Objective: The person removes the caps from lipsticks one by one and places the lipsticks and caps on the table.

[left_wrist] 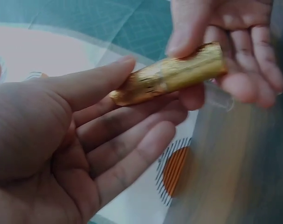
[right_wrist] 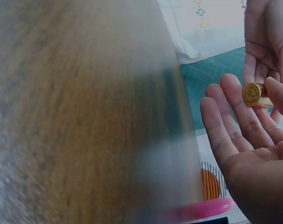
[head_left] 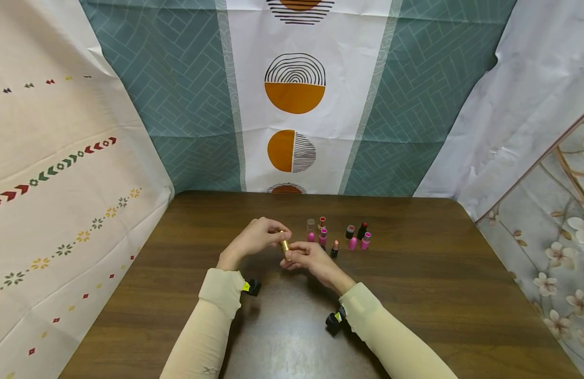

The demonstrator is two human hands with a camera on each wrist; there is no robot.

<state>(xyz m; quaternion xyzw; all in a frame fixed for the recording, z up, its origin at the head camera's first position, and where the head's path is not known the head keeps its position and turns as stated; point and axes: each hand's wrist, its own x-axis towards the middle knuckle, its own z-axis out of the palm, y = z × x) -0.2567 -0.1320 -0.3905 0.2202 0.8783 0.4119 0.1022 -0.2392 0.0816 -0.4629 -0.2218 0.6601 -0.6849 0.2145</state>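
Observation:
Both hands hold a shiny gold lipstick tube [head_left: 285, 246] above the wooden table. The left hand [head_left: 257, 237] pinches its upper end between thumb and fingers. At the lower end the right hand [head_left: 313, 262] grips it with thumb and fingertips. In the left wrist view the gold lipstick tube [left_wrist: 171, 74] lies slantwise between the two hands, a thin seam around its middle. The right wrist view shows the round, marked end of the lipstick tube [right_wrist: 251, 94] beside the right thumb, the other fingers spread out.
Just right of the hands, several lipsticks and caps stand on the table [head_left: 415, 295]: a clear cap [head_left: 311, 225], a magenta tube [head_left: 323, 237], a black-based lipstick [head_left: 335, 248], a pink piece [head_left: 352, 243] and another magenta tube [head_left: 366, 240]. A patterned curtain [head_left: 192, 105] hangs behind the table.

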